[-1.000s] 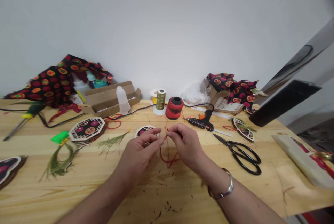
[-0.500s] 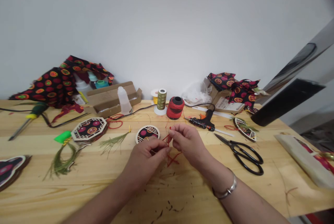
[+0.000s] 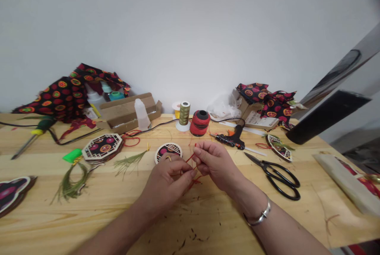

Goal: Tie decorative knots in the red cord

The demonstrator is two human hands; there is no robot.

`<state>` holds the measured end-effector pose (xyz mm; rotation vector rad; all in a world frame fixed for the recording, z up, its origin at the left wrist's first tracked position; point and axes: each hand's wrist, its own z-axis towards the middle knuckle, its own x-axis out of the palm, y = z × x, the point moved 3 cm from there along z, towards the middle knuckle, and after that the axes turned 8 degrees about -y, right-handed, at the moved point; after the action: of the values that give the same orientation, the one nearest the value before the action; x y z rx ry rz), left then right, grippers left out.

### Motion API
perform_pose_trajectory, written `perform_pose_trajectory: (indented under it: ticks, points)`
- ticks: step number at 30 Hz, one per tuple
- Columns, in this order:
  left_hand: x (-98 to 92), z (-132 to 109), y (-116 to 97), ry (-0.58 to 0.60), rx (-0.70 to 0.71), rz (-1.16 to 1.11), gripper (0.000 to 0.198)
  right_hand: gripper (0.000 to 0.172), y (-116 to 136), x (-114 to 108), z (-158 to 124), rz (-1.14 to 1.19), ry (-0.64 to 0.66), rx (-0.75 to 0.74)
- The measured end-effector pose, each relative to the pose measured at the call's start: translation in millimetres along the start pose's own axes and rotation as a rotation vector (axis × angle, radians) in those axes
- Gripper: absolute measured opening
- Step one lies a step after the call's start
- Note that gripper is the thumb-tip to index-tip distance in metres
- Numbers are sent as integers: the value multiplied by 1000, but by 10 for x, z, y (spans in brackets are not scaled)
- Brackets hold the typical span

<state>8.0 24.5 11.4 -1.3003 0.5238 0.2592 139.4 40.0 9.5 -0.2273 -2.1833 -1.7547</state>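
Both of my hands meet over the middle of the wooden table [image 3: 89, 207]. My left hand [image 3: 169, 177] pinches a thin red cord [image 3: 191, 158] between thumb and fingertips. My right hand [image 3: 215, 164], with a silver bangle on its wrist, also grips that red cord, holding its upper part upright. The cord's loose ends [image 3: 196, 180] lie on the table under my hands. A round lattice ornament with dark patterned fabric [image 3: 168, 151] lies just behind my left hand.
Black scissors [image 3: 277, 176] and a black glue gun [image 3: 230, 139] lie to the right. A red thread spool [image 3: 199, 122] and a green one [image 3: 184, 114] stand behind. An octagonal ornament [image 3: 102, 147], green tassels [image 3: 69, 181], a cardboard box [image 3: 127, 112] and patterned fabric [image 3: 62, 92] sit left.
My left hand has come down and rightward from the round ornament, closing on the red cord near the table. My right hand has stayed almost in place, still holding the cord.
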Motion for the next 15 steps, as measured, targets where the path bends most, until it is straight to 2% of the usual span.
perform_pose_trajectory:
  ticks: [2, 5, 8, 9, 10, 13, 15]
  points:
    - [-50, -14, -19, -73, 37, -20, 23, 28, 13, -5, 1, 7, 6, -5]
    - [-137, -38, -31, -256, 42, -110, 23, 27, 28, -3, -1, 3, -2, -11]
    - [-166, -51, -32, -389, 17, -274, 12, 26, 31, 18, -12, -33, -22, -26]
    - [-150, -49, -29, -382, -7, -361, 8, 25, 30, 27, -17, -54, -30, -36]
    - [-117, -44, -27, -326, -44, -452, 7, 24, 29, 38, -23, -76, -34, -46]
    - [-25, -34, -27, -153, -141, -557, 23, 22, 14, 65, -34, -152, -32, -67]
    - [3, -34, -15, -90, -204, -560, 28, 20, 0, 69, -34, -198, -35, -79]
